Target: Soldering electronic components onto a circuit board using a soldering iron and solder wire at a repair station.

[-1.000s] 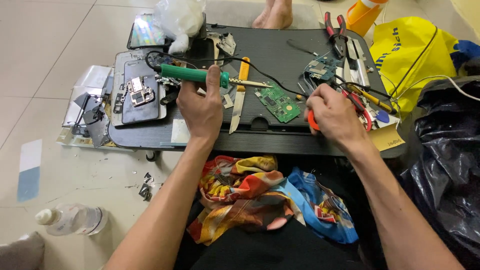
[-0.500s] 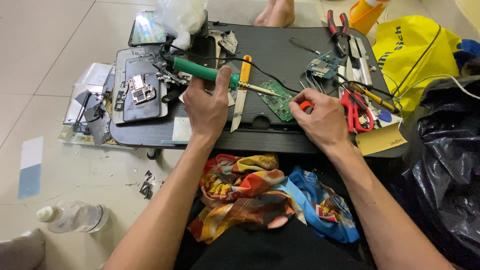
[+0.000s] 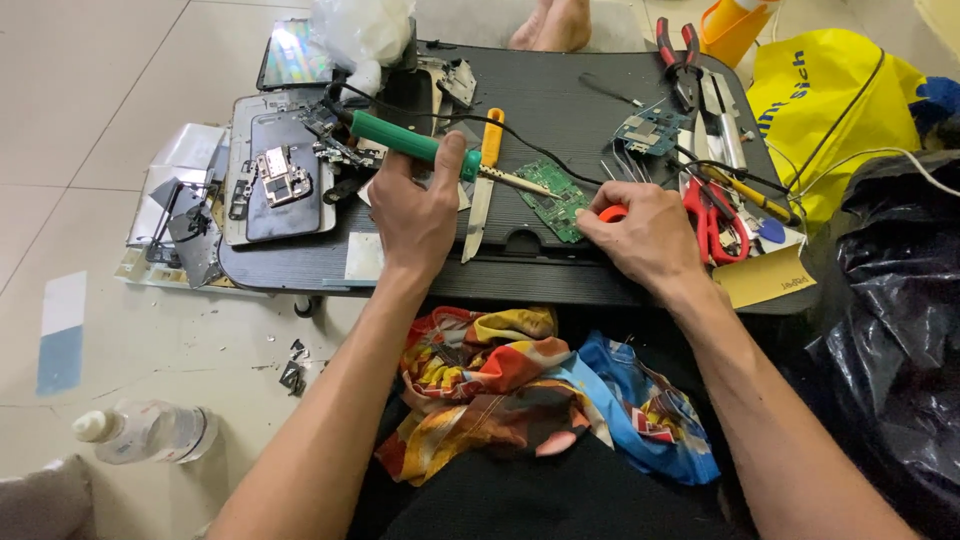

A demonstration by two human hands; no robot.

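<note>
Green-handled soldering iron (image 3: pixel 420 145) tilts over green board (image 3: pixel 553 199).

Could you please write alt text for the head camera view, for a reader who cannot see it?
Seen from above, a person's left hand holds a green-handled soldering iron, its tip on a small green circuit board, while the right hand rests beside the board over a small orange object. They work on a cluttered black tray with red pliers and an opened phone.
</note>
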